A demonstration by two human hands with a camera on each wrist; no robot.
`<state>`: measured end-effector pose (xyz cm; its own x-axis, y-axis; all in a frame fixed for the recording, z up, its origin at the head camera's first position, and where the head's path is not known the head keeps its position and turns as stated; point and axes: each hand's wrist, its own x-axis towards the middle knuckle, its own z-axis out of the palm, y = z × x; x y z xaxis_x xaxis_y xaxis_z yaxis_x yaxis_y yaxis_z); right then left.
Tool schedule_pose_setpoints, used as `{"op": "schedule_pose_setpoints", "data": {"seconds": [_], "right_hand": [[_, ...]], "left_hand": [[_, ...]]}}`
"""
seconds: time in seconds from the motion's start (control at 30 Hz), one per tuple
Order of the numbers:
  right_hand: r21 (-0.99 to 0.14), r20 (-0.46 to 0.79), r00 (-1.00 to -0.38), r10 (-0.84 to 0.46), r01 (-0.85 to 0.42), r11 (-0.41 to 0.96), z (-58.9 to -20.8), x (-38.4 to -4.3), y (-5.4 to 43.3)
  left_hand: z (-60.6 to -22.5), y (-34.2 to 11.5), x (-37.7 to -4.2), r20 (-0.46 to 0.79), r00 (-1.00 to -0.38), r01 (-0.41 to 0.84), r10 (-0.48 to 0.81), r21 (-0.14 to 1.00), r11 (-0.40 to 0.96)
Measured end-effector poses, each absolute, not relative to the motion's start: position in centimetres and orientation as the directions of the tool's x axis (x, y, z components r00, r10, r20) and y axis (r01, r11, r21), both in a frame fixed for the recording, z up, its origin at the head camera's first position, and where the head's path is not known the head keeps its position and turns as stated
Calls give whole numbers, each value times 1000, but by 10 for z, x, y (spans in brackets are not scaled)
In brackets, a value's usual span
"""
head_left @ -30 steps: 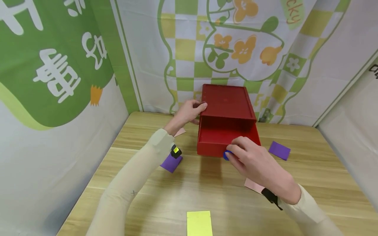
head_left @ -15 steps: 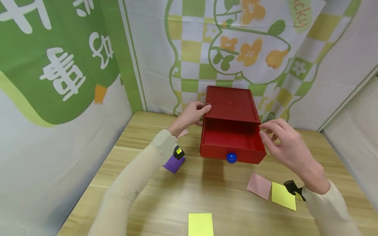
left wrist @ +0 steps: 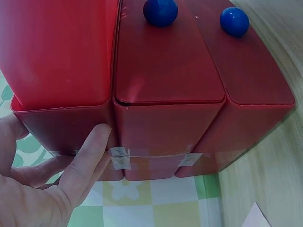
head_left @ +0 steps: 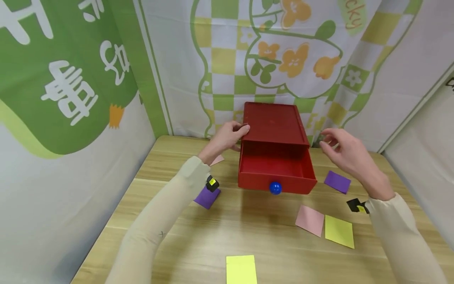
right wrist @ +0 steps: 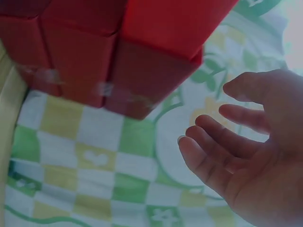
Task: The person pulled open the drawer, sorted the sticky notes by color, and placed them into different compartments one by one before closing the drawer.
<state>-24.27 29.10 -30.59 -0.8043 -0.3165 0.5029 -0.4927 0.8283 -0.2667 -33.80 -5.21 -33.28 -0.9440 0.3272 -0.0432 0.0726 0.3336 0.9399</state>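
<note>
A dark red drawer cabinet [head_left: 273, 122] stands against the back curtain. Its bright red top drawer [head_left: 255, 182] is pulled out, bare inside where visible, with a round blue knob [head_left: 275, 187] on its front. In the left wrist view, two lower drawers with blue knobs [left wrist: 161, 10] are closed. My left hand [head_left: 227, 137] rests at the cabinet's upper left edge, thumb at the top and fingers against the side [left wrist: 64, 124]. To the right of the cabinet, my right hand [head_left: 344, 152] hovers apart from it, fingers loosely bent and holding nothing.
On the wooden table [head_left: 170, 244] lie paper squares: purple [head_left: 207, 197] under the left wrist, purple [head_left: 337, 182] at right, pink [head_left: 309, 221] beside yellow [head_left: 339, 231], and another yellow square [head_left: 241, 269] in front. Patterned curtains [head_left: 223, 59] enclose the back and sides.
My right hand has released the blue knob and moved right and back, past the drawer's side. My left hand has stayed on the cabinet, and the drawer remains pulled out.
</note>
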Motion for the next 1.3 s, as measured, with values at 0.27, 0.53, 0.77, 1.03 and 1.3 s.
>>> {"op": "schedule_pose_setpoints", "data": {"seconds": [0.27, 0.53, 0.77, 1.03, 1.3], "right_hand": [[-316, 326, -896, -302, -405, 858, -316, -266, 311], [-307, 189, -931, -313, -359, 881, -334, -287, 329], [-305, 23, -943, -332, -323, 896, -340, -312, 344], [-288, -104, -944, -313, -273, 918, -353, -334, 358], [-242, -140, -944, -299, -260, 935, -381, -345, 379]], "left_hand": [[-333, -52, -339, -40, -941, 80, 337, 939, 334], [-332, -54, -336, -61, -942, 64, 331, 933, 353], [-330, -52, -335, -58, -946, 63, 320, 932, 356], [-332, -52, -337, -61, -942, 56, 331, 941, 334], [-331, -52, -339, -60, -941, 57, 333, 942, 332]]}}
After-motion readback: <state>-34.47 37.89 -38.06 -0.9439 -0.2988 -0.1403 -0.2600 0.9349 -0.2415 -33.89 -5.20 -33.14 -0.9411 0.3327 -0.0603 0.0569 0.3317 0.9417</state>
